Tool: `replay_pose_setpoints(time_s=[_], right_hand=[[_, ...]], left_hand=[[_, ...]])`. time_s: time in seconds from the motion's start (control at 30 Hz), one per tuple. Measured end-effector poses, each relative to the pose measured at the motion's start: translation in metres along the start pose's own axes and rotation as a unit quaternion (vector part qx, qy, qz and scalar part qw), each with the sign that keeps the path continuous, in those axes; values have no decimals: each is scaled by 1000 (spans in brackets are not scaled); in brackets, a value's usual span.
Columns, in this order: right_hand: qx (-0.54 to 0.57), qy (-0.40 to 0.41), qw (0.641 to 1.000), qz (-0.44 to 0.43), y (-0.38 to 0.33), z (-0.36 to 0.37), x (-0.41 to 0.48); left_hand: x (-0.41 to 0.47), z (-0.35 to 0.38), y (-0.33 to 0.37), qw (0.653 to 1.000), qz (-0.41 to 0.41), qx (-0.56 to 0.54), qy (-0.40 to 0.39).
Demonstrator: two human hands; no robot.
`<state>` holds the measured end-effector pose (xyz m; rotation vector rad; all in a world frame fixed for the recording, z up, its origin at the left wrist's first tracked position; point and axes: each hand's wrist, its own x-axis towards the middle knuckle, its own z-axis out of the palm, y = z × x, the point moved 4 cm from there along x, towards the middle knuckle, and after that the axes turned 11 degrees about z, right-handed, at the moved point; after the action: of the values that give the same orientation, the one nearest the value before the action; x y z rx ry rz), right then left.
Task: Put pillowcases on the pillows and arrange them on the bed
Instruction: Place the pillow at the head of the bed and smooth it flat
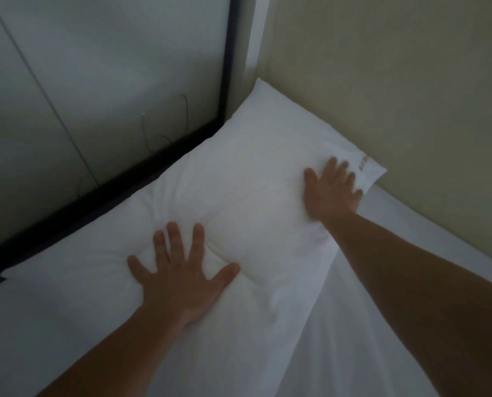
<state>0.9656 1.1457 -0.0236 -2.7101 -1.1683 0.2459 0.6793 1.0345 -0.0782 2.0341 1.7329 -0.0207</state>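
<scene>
Left hand (179, 279) and right hand (332, 190) flat, fingers spread, gripping nothing, on white pillow (239, 179), long axis toward wall corner.

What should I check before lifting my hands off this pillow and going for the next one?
1. Pillow in its white case: ok, no bare filling shows.
2. Pillow lying on the bed sheet, in the corner against the beige wall and the black frame: ok.
3. Left hand flat, fingers spread, gripping nothing: ok.
4. Right hand flat near the end with the small printed mark: ok.
5. Surface smooth: not ok, creases radiate from the dent under the left hand.
6. Open end of the case tucked: cannot tell.
</scene>
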Motion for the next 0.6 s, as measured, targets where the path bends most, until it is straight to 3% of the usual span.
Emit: replay_pose_setpoints(time_s=[0.1,0.13,0.23,0.3,0.37,0.47,0.57,0.6], right_hand=[[-5,-13,990,-143,-30,2,-13],[-28,-38,992,-120,-27,7,-11],[17,-54,992,114,9,-1,4],[51,-11,993,105,10,-13,2],[64,6,998,-20,-13,-19,-11],[-34,-43,972,-227,-63,18,-86],[-38,-123,865,-486,-108,57,-213],[6,-189,833,-519,-113,65,-243]], left_hand=[[-10,-1,-2,1000,-2,0,10],[-15,-1,-3,1000,-3,-1,10],[-32,-4,-2,1000,-11,-8,-3],[-49,-12,-2,1000,-5,-10,8],[-69,-24,1,998,28,-9,64],[-106,-46,9,979,125,-8,162],[-131,-69,10,947,187,-64,255],[-136,-77,10,934,205,-79,283]])
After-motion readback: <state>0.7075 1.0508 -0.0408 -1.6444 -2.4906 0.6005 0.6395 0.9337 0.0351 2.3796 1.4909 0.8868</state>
